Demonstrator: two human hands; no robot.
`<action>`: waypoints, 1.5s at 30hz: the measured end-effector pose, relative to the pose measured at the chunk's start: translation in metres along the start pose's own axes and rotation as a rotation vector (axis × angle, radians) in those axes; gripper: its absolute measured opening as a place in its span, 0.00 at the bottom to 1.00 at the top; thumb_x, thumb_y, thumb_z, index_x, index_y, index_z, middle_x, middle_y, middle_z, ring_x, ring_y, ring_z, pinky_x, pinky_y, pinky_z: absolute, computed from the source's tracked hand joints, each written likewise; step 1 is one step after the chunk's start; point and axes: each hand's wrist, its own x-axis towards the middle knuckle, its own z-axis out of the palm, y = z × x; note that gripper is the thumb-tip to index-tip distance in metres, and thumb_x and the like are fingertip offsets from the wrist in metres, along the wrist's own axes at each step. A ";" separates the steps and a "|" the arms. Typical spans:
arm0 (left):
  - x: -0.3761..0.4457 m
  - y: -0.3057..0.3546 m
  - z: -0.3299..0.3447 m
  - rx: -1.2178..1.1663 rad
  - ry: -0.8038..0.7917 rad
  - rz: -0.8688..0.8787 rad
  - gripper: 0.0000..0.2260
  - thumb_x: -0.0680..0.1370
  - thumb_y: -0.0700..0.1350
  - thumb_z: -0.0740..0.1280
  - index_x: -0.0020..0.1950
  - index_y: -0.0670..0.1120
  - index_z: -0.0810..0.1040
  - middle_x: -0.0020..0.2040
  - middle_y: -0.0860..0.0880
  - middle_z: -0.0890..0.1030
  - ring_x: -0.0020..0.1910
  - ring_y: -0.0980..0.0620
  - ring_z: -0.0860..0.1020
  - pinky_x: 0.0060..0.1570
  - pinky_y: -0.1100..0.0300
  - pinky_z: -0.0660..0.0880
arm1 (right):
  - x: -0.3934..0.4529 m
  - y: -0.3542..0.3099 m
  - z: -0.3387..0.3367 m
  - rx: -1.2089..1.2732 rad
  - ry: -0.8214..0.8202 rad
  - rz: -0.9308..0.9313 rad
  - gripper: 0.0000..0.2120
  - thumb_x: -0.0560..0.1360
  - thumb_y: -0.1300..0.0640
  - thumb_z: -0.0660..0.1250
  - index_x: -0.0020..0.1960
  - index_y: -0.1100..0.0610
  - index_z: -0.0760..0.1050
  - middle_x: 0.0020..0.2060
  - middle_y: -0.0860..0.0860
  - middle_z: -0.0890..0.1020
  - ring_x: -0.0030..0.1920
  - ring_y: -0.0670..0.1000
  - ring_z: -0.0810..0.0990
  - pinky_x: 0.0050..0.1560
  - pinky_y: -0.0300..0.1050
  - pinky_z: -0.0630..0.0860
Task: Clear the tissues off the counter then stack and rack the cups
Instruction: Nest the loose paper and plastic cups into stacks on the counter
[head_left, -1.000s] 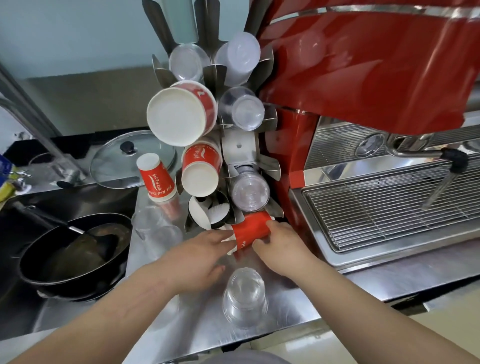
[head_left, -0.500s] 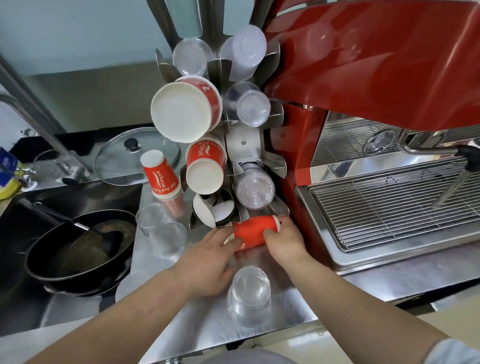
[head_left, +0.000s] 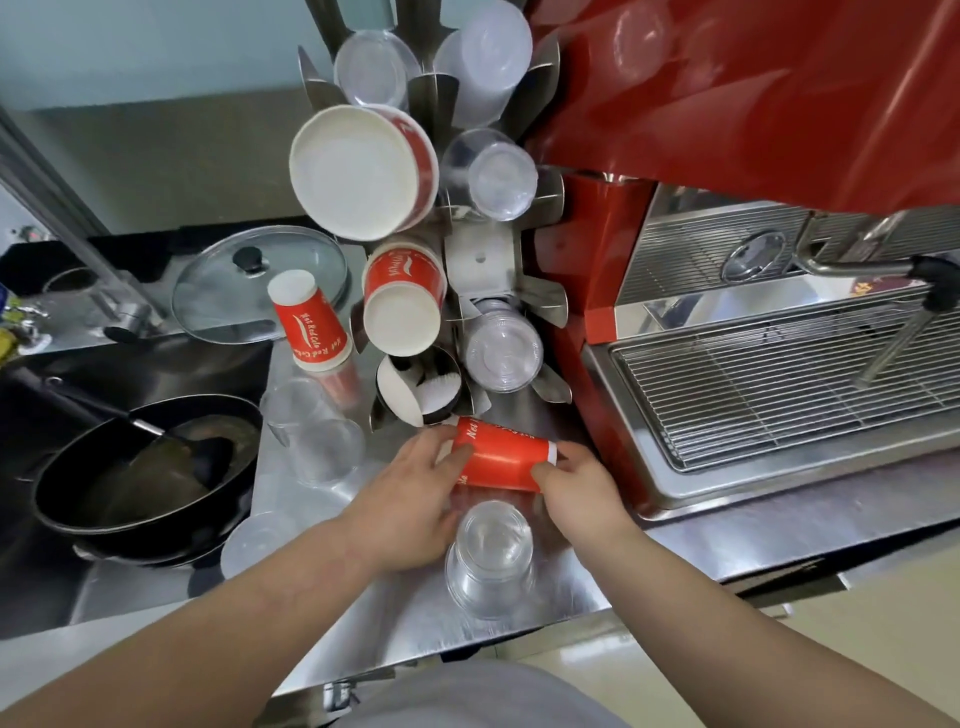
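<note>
At the foot of the steel cup rack (head_left: 480, 260), both hands are holding one red paper cup (head_left: 501, 462) on its side, just above the stainless counter (head_left: 519, 629). The left hand (head_left: 410, 499) is gripping the wider end, with curled fingers wrapped over the printed wall and the thumb side hidden beneath. The right hand (head_left: 582, 488) is pinching the narrow end, with the thumb on the near wall and the fingertips at the white rim. Whether this is a single cup or a nested stack cannot be determined.

The step in hand appears to be racking this cup. The rack's lower slots are already carrying a large paper cup (head_left: 405, 301) and a stack of clear plastic cups (head_left: 501, 348); a slot holding a white object (head_left: 415, 392) is sitting directly behind the left hand.

Procedure, as judged from this view:
- Keep the cup horizontal and line its axis up with the chosen slot before pushing.
- Grip lightly; paper walls are likely to crease under a firm squeeze.
- Guide with the left hand while the right hand is pushing from the closed end.
- Avoid knocking the inverted clear cup (head_left: 491, 558), which is standing just beside both wrists near the counter edge.

Another red paper cup (head_left: 310, 322) is standing upside down on a clear cup beside the rack, and two clear plastic cups (head_left: 317, 431) are standing near it, not yet racked. No tissues are visible on the counter.
</note>
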 end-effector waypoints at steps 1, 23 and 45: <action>0.000 0.000 0.001 -0.004 0.001 -0.006 0.28 0.73 0.52 0.67 0.70 0.42 0.69 0.69 0.39 0.68 0.66 0.37 0.71 0.63 0.48 0.73 | -0.001 -0.001 -0.002 0.007 -0.007 -0.008 0.10 0.73 0.61 0.63 0.53 0.55 0.76 0.35 0.50 0.80 0.34 0.51 0.78 0.35 0.40 0.70; 0.002 -0.001 0.007 -0.163 0.064 -0.176 0.34 0.68 0.60 0.69 0.70 0.50 0.66 0.63 0.49 0.69 0.58 0.46 0.73 0.61 0.50 0.73 | -0.025 -0.016 -0.015 -0.240 0.045 -0.328 0.10 0.71 0.53 0.70 0.51 0.46 0.74 0.55 0.47 0.74 0.52 0.44 0.76 0.53 0.38 0.68; -0.024 0.008 -0.041 -0.365 0.218 -0.159 0.38 0.64 0.60 0.70 0.71 0.54 0.62 0.60 0.55 0.68 0.59 0.61 0.68 0.59 0.64 0.70 | -0.066 -0.082 -0.011 -0.310 -0.147 -0.755 0.22 0.68 0.53 0.73 0.59 0.39 0.72 0.58 0.36 0.72 0.61 0.39 0.73 0.62 0.44 0.74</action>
